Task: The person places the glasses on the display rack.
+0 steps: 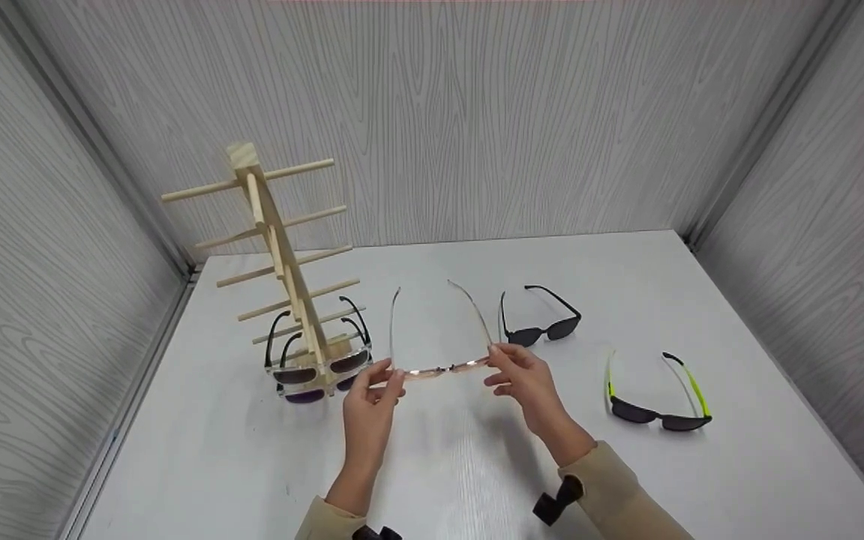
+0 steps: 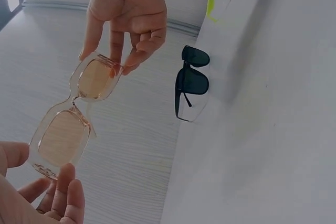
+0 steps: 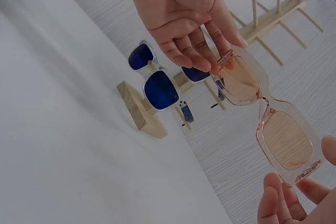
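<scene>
A pair of clear-framed sunglasses with pale orange lenses (image 2: pixel 64 138) is held up above the table, its temples unfolded and pointing away from me. My left hand (image 1: pixel 373 405) pinches the frame's left end between thumb and fingers. At the opposite end, my right hand (image 1: pixel 526 382) pinches the corner by the hinge. Both wrist views show the whole front, with the lenses (image 3: pixel 287 139) uncovered. Left of my hands stands a wooden glasses rack (image 1: pixel 282 240). On its lowest pegs hang two clear-framed sunglasses (image 1: pixel 295 375) with dark lenses, one above the other.
Black sunglasses (image 1: pixel 544 332) lie unfolded on the white table (image 1: pixel 214 450), behind my right hand. Farther right are black sunglasses with neon yellow temples (image 1: pixel 661 417). Bare pegs (image 1: pixel 301 169) stick out from the rack's upper part. Grey wood-grain panels (image 1: pixel 432 120) enclose the table.
</scene>
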`<state>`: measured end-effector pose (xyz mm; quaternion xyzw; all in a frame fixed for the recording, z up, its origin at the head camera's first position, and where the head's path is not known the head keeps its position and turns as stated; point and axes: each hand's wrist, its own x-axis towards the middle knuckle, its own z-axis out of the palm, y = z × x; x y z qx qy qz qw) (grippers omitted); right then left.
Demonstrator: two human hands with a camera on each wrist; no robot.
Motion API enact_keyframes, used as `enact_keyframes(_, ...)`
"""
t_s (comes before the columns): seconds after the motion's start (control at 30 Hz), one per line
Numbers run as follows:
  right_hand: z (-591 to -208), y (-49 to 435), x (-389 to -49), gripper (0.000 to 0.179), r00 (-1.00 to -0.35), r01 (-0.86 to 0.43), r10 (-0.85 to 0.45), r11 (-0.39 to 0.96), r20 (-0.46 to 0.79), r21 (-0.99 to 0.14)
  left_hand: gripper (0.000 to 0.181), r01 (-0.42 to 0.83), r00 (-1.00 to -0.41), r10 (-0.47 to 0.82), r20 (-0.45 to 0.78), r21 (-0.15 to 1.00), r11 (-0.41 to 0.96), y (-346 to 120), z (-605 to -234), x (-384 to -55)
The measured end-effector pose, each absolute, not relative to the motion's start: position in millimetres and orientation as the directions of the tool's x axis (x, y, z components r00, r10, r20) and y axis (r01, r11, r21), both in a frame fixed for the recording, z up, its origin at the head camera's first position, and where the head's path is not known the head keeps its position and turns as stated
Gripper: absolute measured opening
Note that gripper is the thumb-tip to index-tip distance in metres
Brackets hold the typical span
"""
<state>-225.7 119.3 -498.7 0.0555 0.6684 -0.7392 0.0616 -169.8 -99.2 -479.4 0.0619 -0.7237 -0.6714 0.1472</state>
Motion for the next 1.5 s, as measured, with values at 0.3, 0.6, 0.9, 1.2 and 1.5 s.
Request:
enact_keyframes(0.3, -484.8, 115.6, -220.9, 0.042, -0.992, 0.123, -0.022, -0.133, -0.121, -0.984, 0.029, 0.183, -0.941, -0.271, 0.203, 0.978, 0.099, -101.5, -454.0, -157.3)
enact_keyframes(0.6, -471.2, 111.3, -221.6, 0.041, -0.994, 0.102, -0.063, -0.156, -0.093, -0.982, 0.029, 0.202, -0.937, -0.277, 0.213, 0.977, 0.07, -107.2, -444.6, -153.8)
enact_keyframes(0.9, -462.8, 104.8, -226.8, 0.044, -0.99, 0.086, -0.124, -0.185, -0.064, -0.979, 0.027, 0.253, -0.905, -0.31, 0.292, 0.954, 0.162, -110.1, -431.6, -144.0)
enact_keyframes(1.2, -454.7, 92.3, -230.6, 0.043, -0.979, 0.104, -0.191, -0.194, -0.066, -0.975, 0.029, 0.257, -0.88, -0.357, 0.314, 0.946, 0.199, -125.3, -450.8, -148.0)
enact_keyframes(1.5, -449.9, 77.8, -235.4, 0.036, -0.967, 0.077, -0.254, -0.21, -0.022, -0.975, 0.035, 0.274, -0.863, -0.385, 0.328, 0.943, 0.191, -140.5, -455.4, -146.6)
